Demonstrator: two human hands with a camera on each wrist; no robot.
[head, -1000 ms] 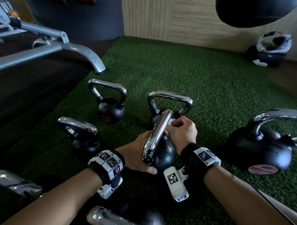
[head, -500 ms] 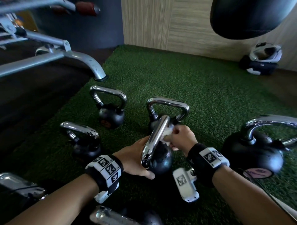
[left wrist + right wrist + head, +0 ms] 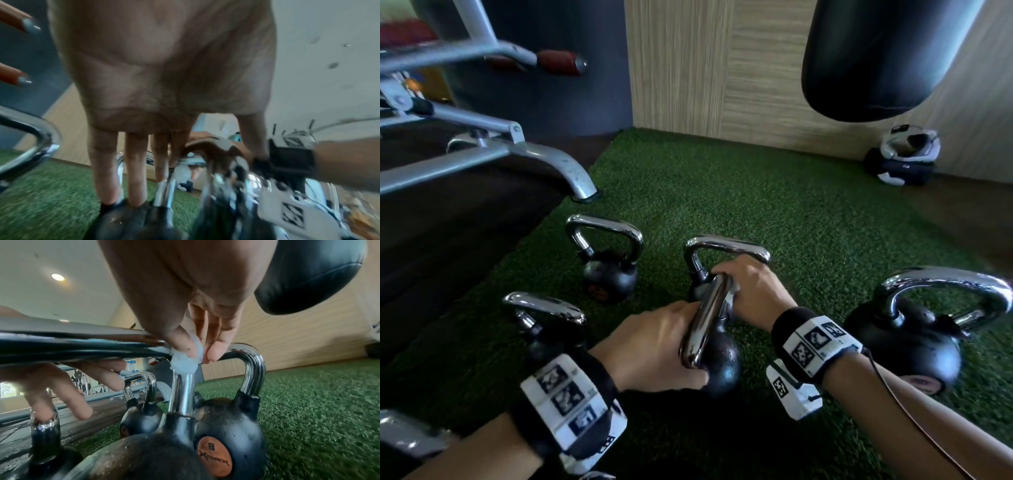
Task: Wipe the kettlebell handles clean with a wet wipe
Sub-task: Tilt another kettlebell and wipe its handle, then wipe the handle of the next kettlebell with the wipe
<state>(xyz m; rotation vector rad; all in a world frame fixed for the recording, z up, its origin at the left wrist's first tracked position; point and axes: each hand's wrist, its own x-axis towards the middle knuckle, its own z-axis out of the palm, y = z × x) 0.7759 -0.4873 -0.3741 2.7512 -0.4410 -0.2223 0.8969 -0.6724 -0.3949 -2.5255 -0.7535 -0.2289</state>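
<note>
Head view: my left hand braces the small black kettlebell with chrome handle on the green turf, fingers straight against it, so it won't roll

R wrist cam: my right hand pinches the balled white wet wipe at the handle's bend – the grime spot. Orange disc on the kettlebell behind reads "8", "XTRACK"

L wrist cam – blurred, fingers straight
</note>
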